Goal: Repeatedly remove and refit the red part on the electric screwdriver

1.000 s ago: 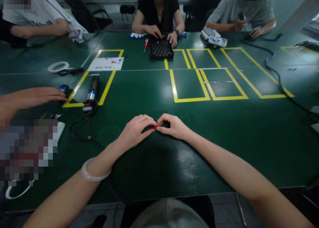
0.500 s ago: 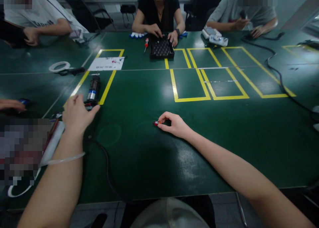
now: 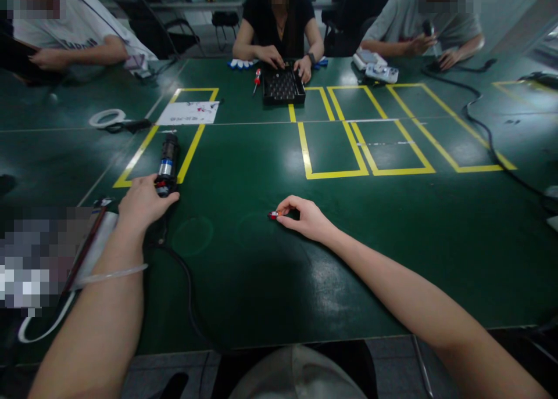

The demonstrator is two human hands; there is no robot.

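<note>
My left hand (image 3: 146,198) is at the near end of a black cylindrical tool (image 3: 168,161) with a blue and silver band. Its thumb and fingers close around that end from both sides; the fingertips are partly hidden. A black cord (image 3: 185,271) runs from near the tool toward the table's front edge. In the middle of the table, my right hand (image 3: 303,218) pinches a tiny red and white piece (image 3: 273,215) between thumb and forefinger, its exact kind too small to make out.
Yellow tape outlines (image 3: 335,175) mark the green table. A white paper (image 3: 187,113), a tape roll (image 3: 107,118) and a pixelated item (image 3: 39,254) lie leftward. Opposite, a person's hands work at a black tray (image 3: 283,100) beside a red screwdriver (image 3: 257,79). Two more people sit across.
My left hand has shifted slightly right and down and closed around the tool's near end. My right hand stays put with its piece. A person's hand at the left edge has left view.
</note>
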